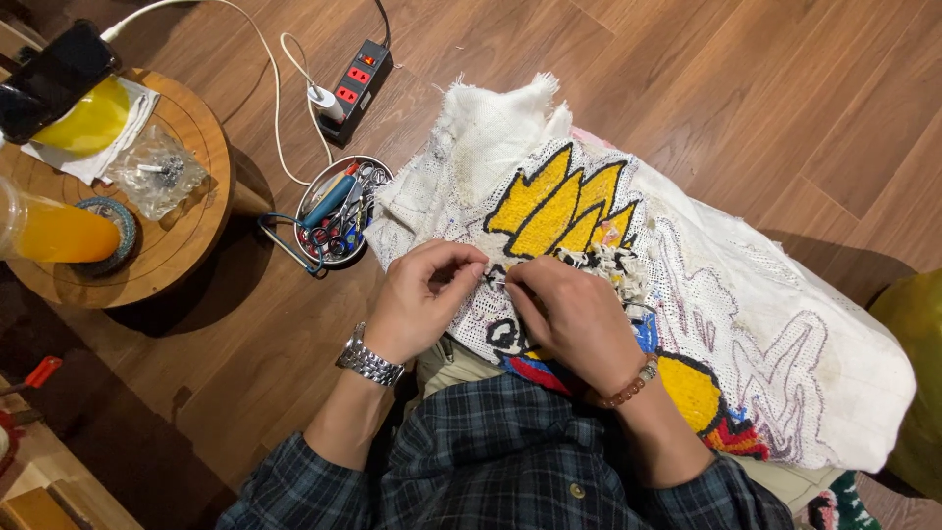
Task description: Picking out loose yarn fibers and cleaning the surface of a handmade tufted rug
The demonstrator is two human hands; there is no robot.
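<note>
both hands are working on a white canvas cloth (pixel 785 324) draped over the lap.
the left hand (pixel 417 299) and right hand (pixel 574 319) are pinching its black-outlined edge under the yellow patch (pixel 559 206), fingertips almost touching.
</note>
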